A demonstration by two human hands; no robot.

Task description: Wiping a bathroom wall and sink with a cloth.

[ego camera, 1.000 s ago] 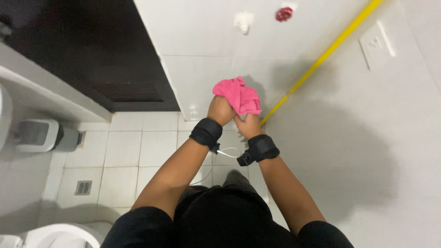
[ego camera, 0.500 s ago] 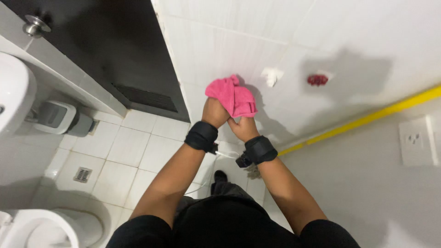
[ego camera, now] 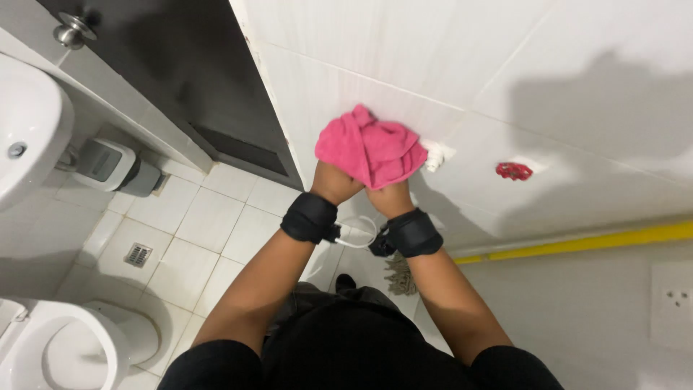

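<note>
A bunched pink cloth (ego camera: 371, 148) is held up in front of the white tiled wall (ego camera: 462, 72). My left hand (ego camera: 333, 182) grips its lower left part and my right hand (ego camera: 388, 196) grips its lower right part; both hands are mostly hidden under the cloth. Each wrist wears a black band, with a thin white cable (ego camera: 357, 235) looping between them. A white wall fitting (ego camera: 435, 157) sits just right of the cloth, and a red valve handle (ego camera: 514, 171) lies farther right.
A dark door (ego camera: 180, 79) with a metal knob (ego camera: 72, 32) stands at the left. Below are a white sink (ego camera: 25, 123), a grey pedal bin (ego camera: 115, 167), a floor drain (ego camera: 137, 254) and a toilet (ego camera: 65, 347). A yellow pipe (ego camera: 599, 242) runs along the right wall near a socket (ego camera: 671, 303).
The view has swung so the door and sink show more at the left. The cloth stays in both hands and now sits next to the white wall fitting.
</note>
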